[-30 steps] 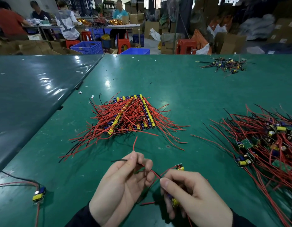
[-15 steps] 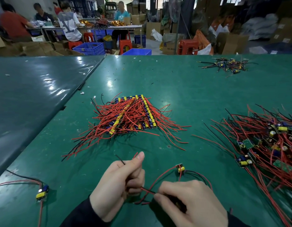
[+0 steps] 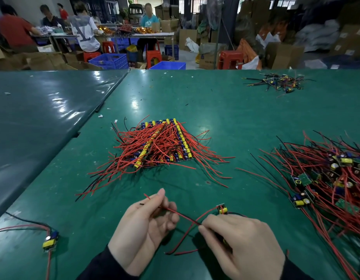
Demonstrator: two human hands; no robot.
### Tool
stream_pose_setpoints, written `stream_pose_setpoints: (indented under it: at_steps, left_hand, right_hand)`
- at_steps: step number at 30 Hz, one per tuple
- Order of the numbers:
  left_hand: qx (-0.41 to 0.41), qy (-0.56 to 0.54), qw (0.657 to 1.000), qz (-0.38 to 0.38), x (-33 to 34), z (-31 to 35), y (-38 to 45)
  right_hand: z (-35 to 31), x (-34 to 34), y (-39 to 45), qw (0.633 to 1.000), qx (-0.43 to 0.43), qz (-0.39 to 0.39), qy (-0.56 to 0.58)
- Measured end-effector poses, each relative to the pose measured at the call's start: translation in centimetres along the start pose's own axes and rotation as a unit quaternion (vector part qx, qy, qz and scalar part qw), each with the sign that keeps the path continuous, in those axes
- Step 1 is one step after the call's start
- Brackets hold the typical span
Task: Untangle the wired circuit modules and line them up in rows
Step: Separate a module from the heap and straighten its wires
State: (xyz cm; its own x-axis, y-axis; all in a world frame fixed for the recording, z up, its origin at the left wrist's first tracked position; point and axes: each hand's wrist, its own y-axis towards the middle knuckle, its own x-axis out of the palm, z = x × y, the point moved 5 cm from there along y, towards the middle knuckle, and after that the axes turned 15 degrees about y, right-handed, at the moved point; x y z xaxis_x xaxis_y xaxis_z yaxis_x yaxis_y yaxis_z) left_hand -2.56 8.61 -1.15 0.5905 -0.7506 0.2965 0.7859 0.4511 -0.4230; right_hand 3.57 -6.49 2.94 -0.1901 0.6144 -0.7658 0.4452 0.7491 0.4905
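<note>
Two wired modules seem to be in hand, their red leads crossing between the palms. The left hand [image 3: 143, 229] pinches a red wire [image 3: 175, 212] between thumb and curled fingers, its free tip poking out past the forefinger. The right hand [image 3: 241, 247] is curled over a second module, mostly hidden beneath its fingers, and nips the same wire at the fingertip. Just beyond the right knuckles a small module [image 3: 222, 209] with a yellow part rests on the green table [image 3: 215, 110], its red lead looping back under the wrists.

By my reading, the step is separating these leads; the next move calls for drawing one wire free through the crossing without dragging the loose module along.

Ahead of the left hand lies the arranged stack of modules [image 3: 165, 146] in rows, wires fanned to both sides. Out to the right of the right hand sprawls the tangled heap [image 3: 326, 174] awaiting sorting. Left of the left hand sits a lone module [image 3: 50, 241]. Far beyond, a small scrap pile [image 3: 278, 82].
</note>
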Motion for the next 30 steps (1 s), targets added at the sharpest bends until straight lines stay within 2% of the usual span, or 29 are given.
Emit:
stream_pose_setpoints:
  at_steps: [7, 12, 15, 19, 24, 26, 28, 30]
  left_hand:
    - [-0.021, -0.132, 0.989, 0.059, -0.6, 0.0, 0.2]
    - [-0.034, -0.186, 0.981, 0.048, -0.1, 0.5, -0.3]
    - [-0.053, -0.204, 0.977, 0.005, 0.2, 1.0, -0.8]
    - [-0.072, -0.193, 0.969, -0.136, 1.4, 1.5, -1.7]
    - [-0.053, -0.115, 0.974, -0.185, 1.5, 1.5, -2.1]
    - [-0.044, -0.093, 0.982, -0.155, 1.1, 1.7, -2.0]
    - [-0.016, -0.079, 0.995, -0.064, 0.2, 1.9, -1.5]
    - [0.056, -0.042, 0.998, 0.005, -0.3, 2.4, -1.4]
  right_hand:
    - [-0.1, 0.4, -0.1, 1.0, -0.021, 0.013, -0.004]
    - [0.0, 0.5, -0.1, 0.999, -0.014, 0.012, 0.046]
    - [0.4, 0.0, 0.3, 0.998, -0.002, 0.007, 0.067]
    - [0.9, -0.1, 0.5, 0.997, 0.01, -0.024, 0.068]
    - [0.7, -0.2, 0.8, 0.994, -0.027, -0.091, 0.05]
    - [0.2, -0.1, 0.9, 0.99, -0.051, -0.122, 0.046]
    - [-0.2, 0.1, 0.7, 0.984, -0.076, -0.15, 0.065]
    - [-0.5, 0.4, 0.5, 0.979, -0.074, -0.172, 0.084]
